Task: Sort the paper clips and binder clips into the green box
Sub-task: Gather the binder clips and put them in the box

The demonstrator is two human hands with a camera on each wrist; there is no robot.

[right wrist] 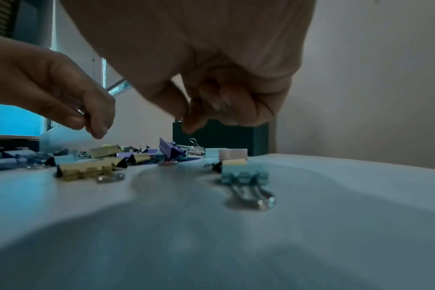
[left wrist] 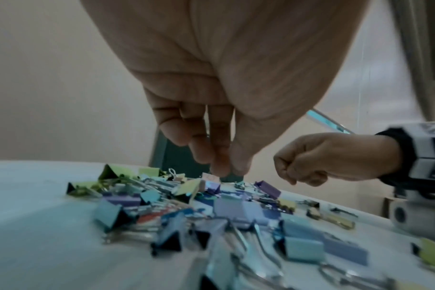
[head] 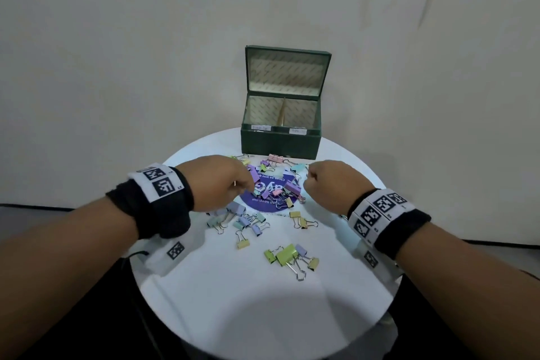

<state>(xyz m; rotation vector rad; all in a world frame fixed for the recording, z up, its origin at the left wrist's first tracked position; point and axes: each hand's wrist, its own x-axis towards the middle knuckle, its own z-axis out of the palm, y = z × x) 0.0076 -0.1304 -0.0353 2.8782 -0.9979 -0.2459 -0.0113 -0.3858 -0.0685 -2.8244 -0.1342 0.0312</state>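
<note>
The green box (head: 280,142) stands open at the back of the round white table (head: 233,316), lid up, with two labelled compartments. Pastel binder clips (head: 287,188) lie scattered in front of it. My left hand (head: 244,184) hovers over the pile, fingertips (left wrist: 217,169) bunched and pointing down. A thin glint of wire, seemingly a paper clip (right wrist: 80,111), shows between them. My right hand (head: 309,181) hangs to the right of the pile with curled fingers, thumb meeting forefinger (right wrist: 190,125). Nothing shows in its grip. A teal binder clip (right wrist: 243,174) lies just below it.
A round purple sticker (head: 264,205) sits under the middle of the pile. A cluster of green and yellow binder clips (head: 285,254) lies nearer me, and bare table follows down to the front edge. A plain wall rises behind the box.
</note>
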